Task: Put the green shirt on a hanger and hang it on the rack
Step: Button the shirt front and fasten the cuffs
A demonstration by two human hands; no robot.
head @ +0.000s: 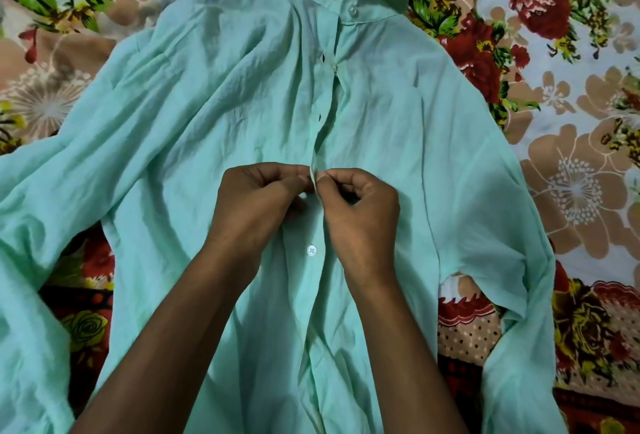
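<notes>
Mint-green, thin crinkled cotton shirt point(221, 114) lies front-up on the flowered bedsheet point(571, 142), its long axis running from the collar at the far edge down toward the person, the button placket as the midline. Left of that placket the left hand point(256, 205) pinches one edge, right of it the right hand point(360, 211) pinches the other, fingertips almost touching just above a fastened white button point(312, 250). No hanger or rack shows; both sleeves run out of view.
</notes>
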